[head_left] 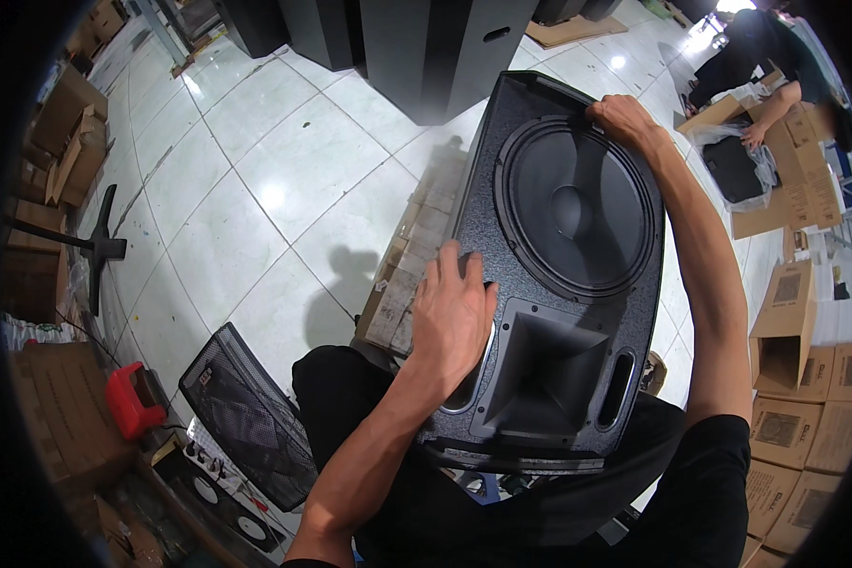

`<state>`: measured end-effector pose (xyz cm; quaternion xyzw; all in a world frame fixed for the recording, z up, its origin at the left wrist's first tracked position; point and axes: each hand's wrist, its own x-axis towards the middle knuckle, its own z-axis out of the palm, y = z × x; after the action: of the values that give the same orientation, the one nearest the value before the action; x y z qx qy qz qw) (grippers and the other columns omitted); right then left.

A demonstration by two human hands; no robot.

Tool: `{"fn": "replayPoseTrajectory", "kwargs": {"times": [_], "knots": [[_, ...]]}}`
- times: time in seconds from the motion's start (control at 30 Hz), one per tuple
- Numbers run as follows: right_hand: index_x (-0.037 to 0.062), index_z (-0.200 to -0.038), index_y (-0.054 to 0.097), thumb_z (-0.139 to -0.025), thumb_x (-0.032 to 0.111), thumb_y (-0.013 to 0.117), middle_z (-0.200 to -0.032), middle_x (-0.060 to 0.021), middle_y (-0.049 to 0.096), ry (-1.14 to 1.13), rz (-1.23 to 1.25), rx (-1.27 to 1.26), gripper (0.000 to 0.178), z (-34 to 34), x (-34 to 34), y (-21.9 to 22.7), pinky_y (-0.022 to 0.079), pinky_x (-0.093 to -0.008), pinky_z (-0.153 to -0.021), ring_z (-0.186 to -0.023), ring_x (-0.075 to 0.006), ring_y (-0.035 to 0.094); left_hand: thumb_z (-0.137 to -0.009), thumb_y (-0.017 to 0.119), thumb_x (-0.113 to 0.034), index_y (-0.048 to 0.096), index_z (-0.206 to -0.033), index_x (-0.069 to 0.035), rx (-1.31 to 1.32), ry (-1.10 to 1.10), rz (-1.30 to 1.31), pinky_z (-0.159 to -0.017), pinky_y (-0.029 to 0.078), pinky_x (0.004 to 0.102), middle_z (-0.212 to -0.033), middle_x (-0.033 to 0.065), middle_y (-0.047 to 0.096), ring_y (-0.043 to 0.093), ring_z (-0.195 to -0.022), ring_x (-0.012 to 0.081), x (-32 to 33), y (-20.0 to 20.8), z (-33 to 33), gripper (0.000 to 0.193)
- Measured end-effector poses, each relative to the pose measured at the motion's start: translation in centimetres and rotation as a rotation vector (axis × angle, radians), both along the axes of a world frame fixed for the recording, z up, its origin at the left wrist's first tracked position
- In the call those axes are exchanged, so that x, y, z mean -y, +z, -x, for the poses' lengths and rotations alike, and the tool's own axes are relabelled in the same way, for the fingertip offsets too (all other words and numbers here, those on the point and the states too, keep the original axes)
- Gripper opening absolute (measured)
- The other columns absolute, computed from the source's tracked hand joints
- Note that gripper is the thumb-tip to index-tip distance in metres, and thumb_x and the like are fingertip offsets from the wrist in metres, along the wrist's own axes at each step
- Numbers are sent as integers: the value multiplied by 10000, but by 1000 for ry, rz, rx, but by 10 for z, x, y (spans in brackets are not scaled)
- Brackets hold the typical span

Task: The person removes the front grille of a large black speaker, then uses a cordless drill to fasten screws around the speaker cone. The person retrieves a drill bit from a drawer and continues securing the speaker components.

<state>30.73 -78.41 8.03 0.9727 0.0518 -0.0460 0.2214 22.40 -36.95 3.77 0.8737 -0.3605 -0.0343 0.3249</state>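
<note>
A black loudspeaker cabinet (pixel 488 218) lies face up over my lap, its front grille off. Its big round woofer (pixel 568 210) is toward the far end, and a square horn (pixel 544 374) sits at the near end between two slots. My left hand (pixel 454 312) rests on the cabinet's left side by the left slot, fingers stretched out and slightly spread. At the far right edge, my right hand (pixel 625 121) is closed over the cabinet rim beside the woofer, its fingertips curled inward.
A black mesh grille (pixel 251 417) leans at my left, near a red plastic object (pixel 134 398). Tall black cabinets (pixel 435 57) stand ahead. At right, another person (pixel 772 71) reaches into an open carton (pixel 795 189); stacked cartons (pixel 786 426) stand nearer. A black stand (pixel 99 248) is at left.
</note>
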Motion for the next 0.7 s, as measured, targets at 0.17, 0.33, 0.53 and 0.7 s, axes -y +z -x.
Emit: {"fn": "replayPoseTrajectory", "kwargs": {"times": [0.17, 0.33, 0.53, 0.7], "knots": [[34, -817, 648, -864, 68, 548, -762, -196, 670, -23, 91, -20, 115, -3, 2, -5, 571, -443, -667, -778, -354, 697, -888, 685, -163, 597, -1201, 74, -1, -3, 14, -939, 502, 448, -1270, 244, 491, 563, -1113, 392, 0, 0, -1, 403], [44, -823, 645, -875, 80, 541, -782, -192, 679, 0, 95, -24, 121, -1, 5, -8, 574, -442, -674, -779, -355, 699, -885, 680, -156, 594, -1199, 83, 6, -8, 30, -940, 500, 448, -1268, 253, 491, 560, -1119, 400, 0, 1, -1, 404], [60, -1021, 640, -920, 71, 501, -786, -181, 680, 3, 99, -20, 172, 5, 5, -7, 574, -442, -668, -786, -347, 703, -891, 656, -147, 584, -1206, 101, -2, -26, 62, -955, 487, 461, -1269, 269, 485, 556, -1126, 413, -2, 1, -2, 408], [71, -1111, 612, -952, 82, 481, -778, -183, 674, 18, 104, 5, 206, 11, 5, -7, 572, -446, -657, -776, -348, 702, -892, 652, -145, 580, -1207, 109, -35, -25, 54, -953, 483, 475, -1272, 276, 482, 551, -1135, 420, -2, 1, -2, 411]]}}
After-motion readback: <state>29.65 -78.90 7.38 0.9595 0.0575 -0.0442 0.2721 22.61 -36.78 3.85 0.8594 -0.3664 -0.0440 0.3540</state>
